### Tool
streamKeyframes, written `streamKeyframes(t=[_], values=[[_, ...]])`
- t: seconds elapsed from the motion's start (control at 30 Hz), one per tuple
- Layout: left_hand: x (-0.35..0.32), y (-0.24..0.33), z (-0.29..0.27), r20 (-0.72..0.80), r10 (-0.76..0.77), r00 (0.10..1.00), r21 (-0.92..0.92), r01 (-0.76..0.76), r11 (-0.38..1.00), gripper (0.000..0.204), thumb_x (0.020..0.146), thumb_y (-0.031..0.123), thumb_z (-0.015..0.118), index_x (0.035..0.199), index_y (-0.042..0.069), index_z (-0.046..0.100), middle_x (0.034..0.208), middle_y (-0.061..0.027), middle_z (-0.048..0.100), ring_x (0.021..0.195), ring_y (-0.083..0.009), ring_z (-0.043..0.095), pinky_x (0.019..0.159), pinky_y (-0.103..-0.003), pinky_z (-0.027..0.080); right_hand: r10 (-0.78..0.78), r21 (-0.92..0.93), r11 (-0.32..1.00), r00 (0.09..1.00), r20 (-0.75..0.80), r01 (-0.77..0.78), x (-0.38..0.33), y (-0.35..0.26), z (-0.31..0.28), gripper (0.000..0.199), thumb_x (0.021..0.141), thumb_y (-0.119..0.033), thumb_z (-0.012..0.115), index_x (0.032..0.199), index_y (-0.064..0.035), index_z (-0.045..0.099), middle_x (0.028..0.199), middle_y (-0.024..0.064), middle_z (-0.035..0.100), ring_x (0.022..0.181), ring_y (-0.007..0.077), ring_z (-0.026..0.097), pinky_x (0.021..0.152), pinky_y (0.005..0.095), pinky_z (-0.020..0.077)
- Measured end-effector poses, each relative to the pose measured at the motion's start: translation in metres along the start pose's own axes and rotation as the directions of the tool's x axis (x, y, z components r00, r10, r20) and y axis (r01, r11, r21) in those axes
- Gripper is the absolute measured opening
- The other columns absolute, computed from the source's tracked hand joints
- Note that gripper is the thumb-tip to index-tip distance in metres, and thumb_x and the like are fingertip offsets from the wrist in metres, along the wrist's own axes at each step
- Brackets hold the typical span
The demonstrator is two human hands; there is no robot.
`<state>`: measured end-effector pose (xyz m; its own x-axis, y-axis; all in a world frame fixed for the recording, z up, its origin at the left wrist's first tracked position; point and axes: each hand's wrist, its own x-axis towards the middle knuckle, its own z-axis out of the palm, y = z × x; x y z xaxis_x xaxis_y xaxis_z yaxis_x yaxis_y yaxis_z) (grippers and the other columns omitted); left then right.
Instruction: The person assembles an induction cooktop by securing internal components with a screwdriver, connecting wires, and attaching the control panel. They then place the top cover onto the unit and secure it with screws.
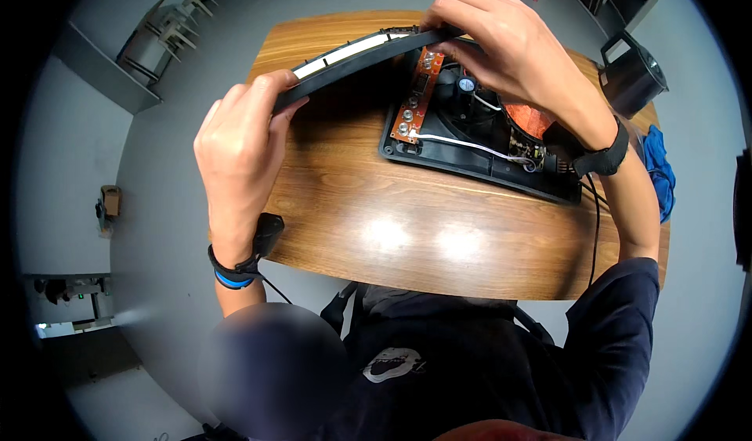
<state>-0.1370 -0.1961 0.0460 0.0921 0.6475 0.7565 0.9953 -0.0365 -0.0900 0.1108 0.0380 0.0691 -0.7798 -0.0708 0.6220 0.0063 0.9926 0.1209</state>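
Note:
A flat black panel (352,66) with a white strip along its edge is lifted above the table, seen nearly edge-on. My left hand (241,143) grips its left end, thumb below and fingers over the top. At the far end, my right hand (509,41) pinches the panel's right side. Below my right hand lies an opened black appliance housing (462,171) with its electronics exposed. Inside sit a narrow orange circuit board (417,104) with round buttons, a dark capacitor (467,84), a white cable (466,142) and a reddish part (526,120), partly hidden by my right arm.
Everything rests on a wooden table (337,190). A black kettle-like container (633,77) and a blue cloth (659,171) are at its right side. A black cord (595,237) hangs over the front edge. Stools (184,34) stand far left.

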Motion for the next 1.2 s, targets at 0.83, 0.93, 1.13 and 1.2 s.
streamKeyframes(t=[0.83, 0.93, 1.13, 1.2], values=[[-0.055, -0.032, 0.002, -0.277, -0.264, 0.924, -0.011, 0.272, 0.962, 0.078, 0.103, 0.006, 0.078, 0.166, 0.000, 0.032, 0.174, -0.0244, 0.040, 0.154, -0.0404, 0.051, 0.122, -0.050, 0.051, 0.037, 0.195, 0.981, 0.963, -0.269, 0.017, 0.061, 0.024, 0.023, 0.019, 0.104, -0.016, 0.074, 0.110, 0.0018, 0.070, 0.095, 0.0157, 0.069, 0.078, 0.0269, 0.068, 0.072, 0.0396, 0.0598], [-0.046, -0.036, 0.031, -0.148, -0.377, 0.914, -0.234, 0.338, 0.911, 0.078, 0.107, 0.010, 0.075, 0.170, -0.001, 0.030, 0.174, -0.0260, 0.038, 0.154, -0.0383, 0.051, 0.123, -0.048, 0.050, 0.503, 0.442, 0.808, 0.846, -0.175, -0.389, 0.038, 0.044, -0.022, 0.028, 0.111, -0.023, 0.073, 0.125, 0.0011, 0.073, 0.096, 0.0083, 0.073, 0.081, 0.0164, 0.066, 0.072, 0.0336, 0.0557], [-0.036, -0.055, 0.079, 0.141, -0.564, 0.814, -0.487, 0.553, 0.676, 0.067, 0.120, 0.033, 0.057, 0.171, -0.003, 0.031, 0.172, -0.0258, 0.043, 0.153, -0.0363, 0.054, 0.124, -0.047, 0.050, 0.803, 0.798, 0.385, 0.595, -0.042, -0.463, -0.049, 0.054, -0.042, 0.028, 0.112, -0.025, 0.074, 0.129, -0.0029, 0.072, 0.100, -0.0012, 0.071, 0.088, 0.0072, 0.062, 0.079, 0.0245, 0.0517], [-0.033, -0.081, 0.104, 0.319, -0.498, 0.806, -0.586, 0.581, 0.565, 0.071, 0.122, 0.046, 0.047, 0.173, -0.002, 0.034, 0.171, -0.0263, 0.048, 0.150, -0.0338, 0.059, 0.122, -0.043, 0.052, 0.876, 0.791, 0.283, 0.483, 0.018, -0.542, -0.085, 0.049, -0.054, 0.032, 0.111, -0.031, 0.074, 0.131, -0.0063, 0.072, 0.105, -0.0014, 0.073, 0.094, 0.0101, 0.070, 0.083, 0.0257, 0.0586]])
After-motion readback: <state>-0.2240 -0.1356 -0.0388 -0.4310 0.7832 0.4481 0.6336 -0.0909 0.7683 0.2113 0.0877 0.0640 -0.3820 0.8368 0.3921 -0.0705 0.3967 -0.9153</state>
